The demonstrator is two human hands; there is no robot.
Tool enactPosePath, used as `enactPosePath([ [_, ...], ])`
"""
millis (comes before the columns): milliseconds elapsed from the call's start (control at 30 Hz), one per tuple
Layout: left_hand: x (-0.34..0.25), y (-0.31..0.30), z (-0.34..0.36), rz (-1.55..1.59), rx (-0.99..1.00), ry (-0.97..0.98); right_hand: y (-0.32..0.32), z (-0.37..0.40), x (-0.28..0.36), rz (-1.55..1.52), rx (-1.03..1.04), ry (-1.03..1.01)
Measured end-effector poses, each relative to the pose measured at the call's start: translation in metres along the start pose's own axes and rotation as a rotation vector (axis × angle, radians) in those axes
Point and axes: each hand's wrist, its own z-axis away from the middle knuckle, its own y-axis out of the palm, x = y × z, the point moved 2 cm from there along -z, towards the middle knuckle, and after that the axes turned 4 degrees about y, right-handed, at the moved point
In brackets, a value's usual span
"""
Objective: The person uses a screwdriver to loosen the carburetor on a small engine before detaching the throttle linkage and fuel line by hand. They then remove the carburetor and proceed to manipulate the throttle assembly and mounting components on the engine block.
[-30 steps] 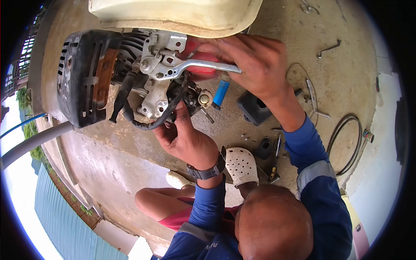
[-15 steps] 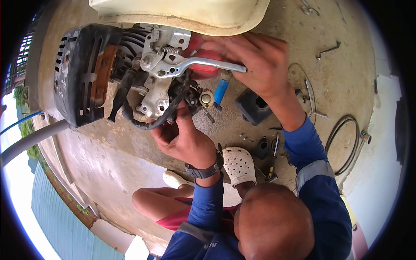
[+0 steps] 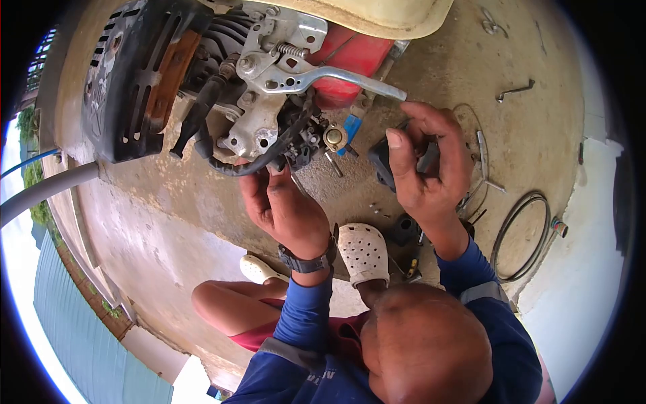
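Note:
A small engine [image 3: 259,138] with a silver bracket and a long metal lever [image 3: 356,79] fills the upper left. My left hand [image 3: 289,215], with a dark watch on the wrist, reaches under a black hose [image 3: 232,168]. Its thumb and fingers close on a small black part [image 3: 276,162] beside the carburetor [image 3: 306,141]; the part's far side is hidden. Apart from the engine, my right hand [image 3: 434,165] hangs below the lever's end. Its fingers are curled but apart from the thumb, and nothing shows between them. Behind it, a black box-shaped cover [image 3: 381,165] is partly hidden.
A slotted black guard [image 3: 128,87] and a cream tank [image 3: 383,15] border the engine. On the concrete floor lie a bent wrench [image 3: 515,90], a T-shaped tool [image 3: 483,158] and a coiled black hose [image 3: 505,242]. A white perforated clog [image 3: 362,252] stands below my left hand.
My right hand has come away from the red housing behind the lever, moving down and opening. My left hand stays by the carburetor. The engine appears shifted up and right in view.

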Motion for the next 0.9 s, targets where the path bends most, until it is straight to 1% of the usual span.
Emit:
enactPosePath([
  [33, 0.0, 0.0, 0.001, 0.074, 0.0, 0.007, 0.0, -0.002, 0.003, 0.009, -0.016, -0.011],
  [67, -0.001, 0.002, 0.002, 0.077, -0.001, 0.006, -0.001, -0.003, 0.006, 0.019, -0.034, -0.021],
  [100, -0.002, 0.003, 0.003, 0.01, -0.034, -0.001, 0.0, 0.001, 0.008, 0.02, -0.035, -0.027],
  [133, -0.003, 0.006, 0.002, -0.052, -0.067, -0.005, 0.002, 0.006, 0.01, 0.027, 0.005, -0.044],
  [200, -0.001, 0.006, 0.002, -0.034, -0.066, 0.008, 0.01, 0.007, 0.016, 0.036, 0.047, -0.06],
  [267, 0.002, 0.003, 0.005, -0.025, -0.064, 0.015, 0.026, 0.001, 0.024, -0.039, 0.18, 0.094],
  [300, 0.003, 0.0, 0.004, 0.003, -0.068, -0.012, 0.033, 0.004, 0.026, -0.038, 0.179, 0.095],
  [367, 0.002, -0.002, 0.004, 0.034, -0.068, -0.039, 0.048, 0.016, 0.018, -0.535, 0.29, 0.566],
  [433, -0.003, 0.001, 0.003, 0.026, -0.081, -0.14, 0.052, 0.019, 0.014, -0.549, 0.287, 0.577],
  [567, 0.001, 0.001, 0.004, 0.108, -0.05, -0.132, 0.05, 0.019, 0.015, -0.541, 0.308, 0.612],
  [633, -0.005, -0.001, 0.006, 0.168, 0.013, -0.157, 0.048, 0.019, 0.016, -0.53, 0.306, 0.607],
  [833, -0.01, 0.0, 0.003, 0.18, 0.086, -0.106, 0.045, 0.016, 0.019, -0.467, 0.272, 0.583],
  [900, -0.013, 0.002, 0.002, 0.188, 0.087, -0.117, 0.043, 0.015, 0.021, -0.451, 0.265, 0.57],
])
